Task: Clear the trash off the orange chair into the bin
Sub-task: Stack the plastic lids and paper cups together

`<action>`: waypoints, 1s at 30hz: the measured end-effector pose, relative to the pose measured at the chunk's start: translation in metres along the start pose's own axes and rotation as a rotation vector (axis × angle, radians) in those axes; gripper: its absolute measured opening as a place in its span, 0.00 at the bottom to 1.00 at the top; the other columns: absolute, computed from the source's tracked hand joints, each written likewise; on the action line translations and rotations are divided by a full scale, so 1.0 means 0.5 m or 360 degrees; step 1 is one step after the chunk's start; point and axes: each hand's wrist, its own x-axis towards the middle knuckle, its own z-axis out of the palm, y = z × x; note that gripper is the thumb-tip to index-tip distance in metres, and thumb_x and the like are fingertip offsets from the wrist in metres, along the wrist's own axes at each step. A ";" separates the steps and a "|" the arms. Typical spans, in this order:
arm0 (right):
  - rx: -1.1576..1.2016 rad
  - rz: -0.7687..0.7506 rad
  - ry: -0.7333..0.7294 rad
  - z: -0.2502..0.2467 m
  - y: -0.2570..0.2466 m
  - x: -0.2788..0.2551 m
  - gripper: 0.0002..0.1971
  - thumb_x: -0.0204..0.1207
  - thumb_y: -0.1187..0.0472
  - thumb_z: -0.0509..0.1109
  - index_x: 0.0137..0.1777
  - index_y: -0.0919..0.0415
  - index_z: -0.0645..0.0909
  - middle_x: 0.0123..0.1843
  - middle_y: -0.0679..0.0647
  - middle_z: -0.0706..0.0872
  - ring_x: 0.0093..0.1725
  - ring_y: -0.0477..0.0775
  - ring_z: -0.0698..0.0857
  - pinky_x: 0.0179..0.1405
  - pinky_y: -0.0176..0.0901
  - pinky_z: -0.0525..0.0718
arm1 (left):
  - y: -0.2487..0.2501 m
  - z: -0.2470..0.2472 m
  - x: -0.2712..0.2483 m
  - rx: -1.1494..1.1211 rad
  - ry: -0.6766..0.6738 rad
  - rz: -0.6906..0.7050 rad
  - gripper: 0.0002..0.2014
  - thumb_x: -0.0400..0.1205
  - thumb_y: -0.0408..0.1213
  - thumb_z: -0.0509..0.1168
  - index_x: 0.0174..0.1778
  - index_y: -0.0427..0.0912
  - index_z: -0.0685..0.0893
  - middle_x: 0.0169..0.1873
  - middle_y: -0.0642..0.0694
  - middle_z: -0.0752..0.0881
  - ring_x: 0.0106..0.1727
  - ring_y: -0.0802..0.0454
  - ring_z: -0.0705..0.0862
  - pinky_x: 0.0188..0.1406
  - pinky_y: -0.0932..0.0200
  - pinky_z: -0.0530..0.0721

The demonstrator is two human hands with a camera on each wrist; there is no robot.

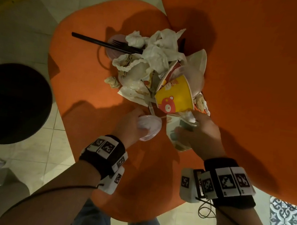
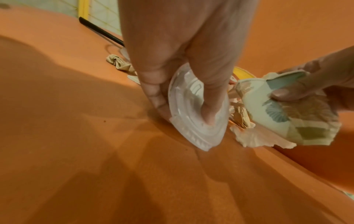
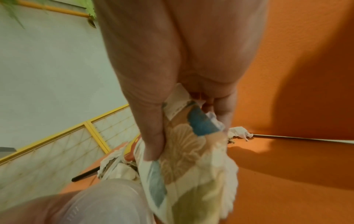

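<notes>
On the orange chair seat (image 1: 84,78) lies a heap of trash: crumpled white napkins (image 1: 159,48), a black plastic fork (image 1: 105,43), a yellow paper cup with a red bear (image 1: 175,97) and clear plastic lids. My left hand (image 1: 129,123) pinches a clear plastic lid (image 1: 148,127) (image 2: 193,112) just above the seat, thumb on one face, fingers on the other. My right hand (image 1: 197,131) grips a crushed patterned paper cup (image 1: 175,132) (image 3: 184,151) (image 2: 287,109) with a tissue stuffed in, right beside the lid.
A round black bin (image 1: 12,103) stands on the tiled floor left of the chair. The orange backrest (image 1: 261,70) rises on the right. A yellow-framed fence (image 3: 57,141) stands beyond the seat. Cables (image 1: 208,215) hang from the wrist cameras.
</notes>
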 end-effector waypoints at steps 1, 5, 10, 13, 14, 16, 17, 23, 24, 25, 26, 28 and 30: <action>0.0010 -0.0032 0.0069 0.001 -0.001 0.000 0.17 0.66 0.59 0.78 0.55 0.55 0.82 0.50 0.50 0.83 0.46 0.51 0.82 0.37 0.39 0.78 | -0.002 -0.001 -0.003 -0.0062 -0.0023 0.0018 0.18 0.72 0.32 0.72 0.54 0.41 0.75 0.46 0.47 0.79 0.49 0.46 0.79 0.36 0.60 0.71; 0.0003 -0.0124 0.0299 -0.001 0.002 -0.006 0.18 0.67 0.59 0.78 0.56 0.58 0.81 0.49 0.47 0.76 0.48 0.47 0.74 0.37 0.24 0.66 | -0.002 0.001 -0.008 -0.0135 -0.0163 0.0018 0.31 0.70 0.34 0.74 0.70 0.43 0.73 0.62 0.44 0.80 0.63 0.45 0.79 0.60 0.47 0.79; -0.0034 -0.0233 0.0364 -0.006 0.014 -0.027 0.20 0.67 0.62 0.79 0.60 0.61 0.82 0.54 0.52 0.80 0.51 0.49 0.77 0.42 0.30 0.68 | 0.038 0.015 0.016 0.0357 -0.0208 0.0019 0.28 0.71 0.37 0.75 0.67 0.38 0.77 0.65 0.39 0.79 0.65 0.42 0.79 0.62 0.52 0.76; -0.0148 -0.0269 0.0435 -0.013 0.023 -0.037 0.19 0.68 0.62 0.78 0.60 0.62 0.82 0.54 0.56 0.82 0.54 0.56 0.80 0.46 0.37 0.70 | 0.064 0.014 0.030 0.0589 -0.0241 0.0065 0.30 0.73 0.40 0.74 0.70 0.38 0.75 0.68 0.39 0.75 0.67 0.42 0.76 0.60 0.57 0.73; -0.0156 -0.0297 0.0462 -0.015 0.024 -0.042 0.18 0.68 0.62 0.78 0.58 0.63 0.83 0.54 0.56 0.82 0.53 0.57 0.80 0.45 0.38 0.71 | 0.069 0.013 0.035 0.0607 -0.0262 0.0058 0.30 0.73 0.40 0.74 0.71 0.38 0.74 0.68 0.39 0.75 0.67 0.42 0.76 0.58 0.58 0.73; -0.0116 -0.0373 0.0503 -0.016 0.026 -0.051 0.17 0.66 0.62 0.79 0.55 0.63 0.83 0.52 0.57 0.82 0.52 0.60 0.81 0.44 0.44 0.76 | 0.078 0.008 0.041 0.0625 -0.0299 0.0053 0.29 0.74 0.40 0.73 0.70 0.37 0.74 0.67 0.38 0.78 0.67 0.42 0.77 0.55 0.58 0.74; -0.0071 -0.0424 0.0524 -0.017 0.027 -0.056 0.18 0.65 0.63 0.80 0.54 0.63 0.82 0.51 0.58 0.82 0.51 0.61 0.82 0.43 0.48 0.79 | 0.081 0.006 0.041 0.0630 -0.0309 0.0046 0.29 0.74 0.40 0.73 0.70 0.37 0.74 0.67 0.38 0.79 0.66 0.42 0.78 0.56 0.57 0.75; 0.0156 -0.0712 0.0646 -0.013 0.014 -0.072 0.20 0.67 0.50 0.75 0.56 0.53 0.75 0.54 0.59 0.81 0.53 0.57 0.82 0.46 0.42 0.82 | 0.054 0.004 0.020 0.0328 -0.0160 -0.0047 0.28 0.71 0.38 0.75 0.67 0.36 0.77 0.63 0.38 0.82 0.62 0.41 0.80 0.54 0.54 0.77; 0.0134 -0.0741 0.0666 -0.011 0.014 -0.072 0.20 0.67 0.50 0.75 0.56 0.55 0.76 0.54 0.59 0.81 0.53 0.54 0.81 0.46 0.38 0.81 | 0.046 0.005 0.015 0.0224 -0.0133 -0.0050 0.26 0.71 0.37 0.75 0.65 0.36 0.78 0.61 0.38 0.83 0.61 0.41 0.81 0.52 0.55 0.77; 0.0135 -0.0750 0.0691 -0.011 0.014 -0.071 0.20 0.67 0.50 0.75 0.55 0.58 0.77 0.54 0.60 0.82 0.53 0.53 0.81 0.46 0.34 0.79 | 0.040 0.006 0.008 0.0133 -0.0103 -0.0042 0.24 0.72 0.35 0.75 0.63 0.35 0.79 0.59 0.38 0.83 0.59 0.41 0.81 0.50 0.55 0.76; 0.0156 -0.0746 0.0721 -0.011 0.012 -0.072 0.20 0.67 0.51 0.76 0.55 0.61 0.79 0.55 0.61 0.82 0.53 0.52 0.81 0.46 0.33 0.79 | 0.035 0.006 0.001 0.0070 -0.0066 -0.0028 0.23 0.72 0.35 0.75 0.62 0.35 0.80 0.57 0.39 0.83 0.58 0.42 0.81 0.48 0.55 0.75; 0.0220 -0.0744 0.0759 -0.013 0.006 -0.075 0.21 0.67 0.52 0.78 0.53 0.66 0.82 0.55 0.62 0.82 0.53 0.49 0.80 0.45 0.29 0.79 | 0.025 0.005 -0.012 0.0028 -0.0020 0.0020 0.22 0.74 0.35 0.73 0.62 0.36 0.79 0.57 0.41 0.82 0.55 0.45 0.80 0.47 0.56 0.74; 0.0256 -0.0796 0.0730 -0.013 -0.004 -0.079 0.20 0.67 0.54 0.78 0.53 0.68 0.83 0.57 0.61 0.81 0.55 0.45 0.78 0.47 0.27 0.79 | 0.009 0.005 -0.024 -0.0009 0.0009 0.0077 0.17 0.74 0.35 0.72 0.58 0.38 0.80 0.53 0.41 0.83 0.51 0.46 0.80 0.45 0.55 0.75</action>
